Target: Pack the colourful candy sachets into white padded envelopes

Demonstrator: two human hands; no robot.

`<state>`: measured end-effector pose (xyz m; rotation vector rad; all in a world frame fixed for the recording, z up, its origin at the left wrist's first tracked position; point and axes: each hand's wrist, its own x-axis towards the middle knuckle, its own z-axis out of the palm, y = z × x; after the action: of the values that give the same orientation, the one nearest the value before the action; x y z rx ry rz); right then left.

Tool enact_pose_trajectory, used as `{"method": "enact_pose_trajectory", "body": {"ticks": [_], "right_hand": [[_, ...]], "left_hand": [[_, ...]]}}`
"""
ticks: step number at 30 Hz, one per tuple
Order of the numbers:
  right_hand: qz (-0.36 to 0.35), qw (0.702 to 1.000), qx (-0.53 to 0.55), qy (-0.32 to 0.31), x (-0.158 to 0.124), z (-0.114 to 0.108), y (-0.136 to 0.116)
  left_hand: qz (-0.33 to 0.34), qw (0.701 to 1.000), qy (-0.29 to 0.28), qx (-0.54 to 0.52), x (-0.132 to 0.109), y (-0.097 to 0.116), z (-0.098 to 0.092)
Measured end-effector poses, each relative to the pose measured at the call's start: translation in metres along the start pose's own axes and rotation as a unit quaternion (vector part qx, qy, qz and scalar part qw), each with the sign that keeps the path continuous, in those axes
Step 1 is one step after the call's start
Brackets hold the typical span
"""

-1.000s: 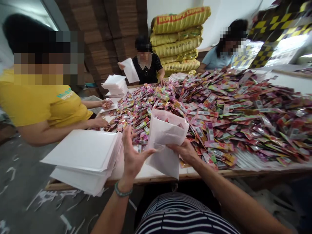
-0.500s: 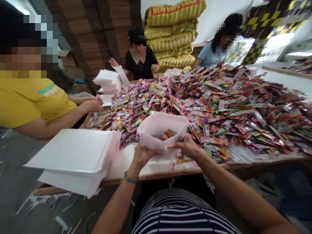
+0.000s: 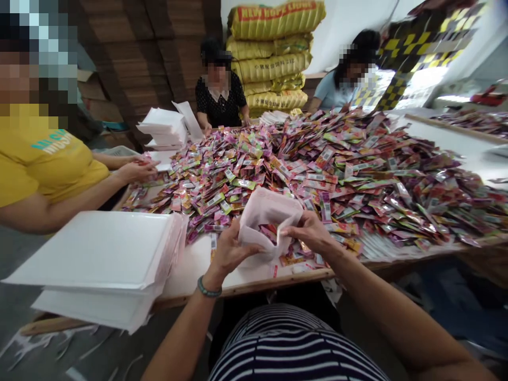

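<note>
A white padded mailer bag (image 3: 272, 203) is held upright near the table's front edge, its mouth gaping toward me. My left hand (image 3: 230, 247) grips its left side, thumb on the near wall. On the right side, my right hand (image 3: 311, 233) pinches the near wall, which is bent inward. Several colourful small packets (image 3: 270, 233) show inside the bag. Just beyond it spreads a large heap of the same shiny packets (image 3: 317, 159). Left of my left hand lies a stack of white mailer bags (image 3: 91, 248), overhanging the table edge.
A person in a yellow shirt (image 3: 51, 164) works at the left; two more people sit across the table. Another stack of white mailers (image 3: 164, 124) stands at the far left. Yellow sacks (image 3: 273, 63) are piled behind. The wooden table edge (image 3: 293, 278) runs before me.
The mailer's near wall has folded inward, and its mouth has become narrower. Both hands keep hold of it. The person across the table has lowered their hands. My view has shifted slightly right.
</note>
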<state>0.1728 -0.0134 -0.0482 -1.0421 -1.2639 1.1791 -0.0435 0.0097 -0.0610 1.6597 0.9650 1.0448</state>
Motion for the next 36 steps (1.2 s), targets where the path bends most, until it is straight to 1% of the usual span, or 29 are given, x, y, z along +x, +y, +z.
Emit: {"method": "enact_pose_trajectory", "body": {"ticks": [2,5,6,8,10,12,14,15,16,17,18,19,20,21,22,23,24,25,26,27,28,29,30,32,33,34,35,36], "right_hand": [[0.001,0.999,0.003,0.048,0.002,0.002,-0.007],[-0.034,0.987,0.025,0.155,-0.003,0.002,-0.022],[-0.036,0.983,0.032,0.177,-0.007,0.000,-0.027],[-0.008,0.978,0.052,0.202,-0.013,-0.005,-0.031],[0.048,0.973,0.086,0.209,-0.019,-0.011,-0.023],[0.097,0.964,0.126,0.215,-0.021,-0.019,-0.001],[0.116,0.958,0.145,0.219,-0.023,-0.030,0.026],[0.114,0.958,0.133,0.226,-0.023,-0.036,0.039],[0.103,0.961,0.097,0.238,-0.023,-0.043,0.049],[0.080,0.960,0.033,0.265,-0.024,-0.048,0.055],[0.041,0.949,-0.053,0.307,-0.024,-0.052,0.057],[-0.011,0.924,-0.153,0.351,-0.023,-0.055,0.055],[-0.076,0.885,-0.254,0.384,-0.023,-0.055,0.050],[-0.145,0.842,-0.347,0.386,-0.022,-0.054,0.042],[-0.209,0.808,-0.427,0.349,-0.019,-0.050,0.034],[-0.258,0.783,-0.492,0.279,-0.016,-0.044,0.026],[-0.287,0.767,-0.542,0.190,-0.012,-0.038,0.019],[-0.294,0.752,-0.579,0.109,-0.007,-0.031,0.013],[-0.287,0.743,-0.603,0.050,-0.001,-0.025,0.011],[-0.271,0.741,-0.614,0.019,0.005,-0.020,0.010],[-0.255,0.752,-0.608,0.014,0.012,-0.016,0.011],[-0.244,0.775,-0.582,0.029,0.017,-0.015,0.013],[-0.237,0.808,-0.536,0.060,0.021,-0.016,0.015],[-0.218,0.881,-0.384,0.167,0.024,-0.027,0.016],[-0.205,0.908,-0.283,0.229,0.021,-0.038,0.014],[-0.192,0.921,-0.180,0.286,0.014,-0.053,0.010],[-0.179,0.921,-0.091,0.333,0.003,-0.071,0.005],[-0.172,0.913,-0.033,0.368,-0.012,-0.091,-0.001]], "left_hand": [[-0.005,1.000,0.016,-0.006,0.004,0.010,0.001],[-0.006,0.996,0.071,-0.047,0.004,0.027,0.008],[-0.014,0.994,0.081,-0.069,0.003,0.030,0.011],[-0.040,0.988,0.083,-0.121,0.002,0.032,0.022],[-0.080,0.977,0.083,-0.181,0.003,0.023,0.036],[-0.129,0.955,0.090,-0.253,0.007,0.004,0.052],[-0.173,0.927,0.102,-0.317,0.013,-0.018,0.066],[-0.187,0.916,0.105,-0.339,0.016,-0.027,0.072],[-0.195,0.909,0.107,-0.352,0.019,-0.035,0.076],[-0.198,0.907,0.107,-0.357,0.021,-0.040,0.080],[-0.195,0.909,0.104,-0.355,0.023,-0.043,0.083],[-0.188,0.914,0.101,-0.346,0.024,-0.044,0.085],[-0.179,0.920,0.096,-0.335,0.025,-0.043,0.086],[-0.171,0.926,0.088,-0.324,0.026,-0.041,0.088],[-0.162,0.933,0.077,-0.311,0.026,-0.038,0.089],[-0.151,0.940,0.065,-0.298,0.026,-0.035,0.091],[-0.139,0.948,0.054,-0.283,0.025,-0.032,0.093],[-0.126,0.954,0.045,-0.267,0.025,-0.029,0.094],[-0.116,0.960,0.039,-0.252,0.025,-0.027,0.095],[-0.109,0.964,0.035,-0.241,0.024,-0.026,0.096],[-0.109,0.965,0.031,-0.235,0.024,-0.025,0.097],[-0.116,0.964,0.025,-0.236,0.023,-0.025,0.097],[-0.126,0.962,0.018,-0.240,0.023,-0.025,0.097],[-0.143,0.958,0.008,-0.249,0.021,-0.027,0.096],[-0.149,0.957,0.008,-0.250,0.021,-0.028,0.095],[-0.153,0.956,0.012,-0.250,0.020,-0.029,0.095],[-0.156,0.956,0.021,-0.248,0.020,-0.030,0.093],[-0.162,0.955,0.032,-0.246,0.019,-0.031,0.092]]}}
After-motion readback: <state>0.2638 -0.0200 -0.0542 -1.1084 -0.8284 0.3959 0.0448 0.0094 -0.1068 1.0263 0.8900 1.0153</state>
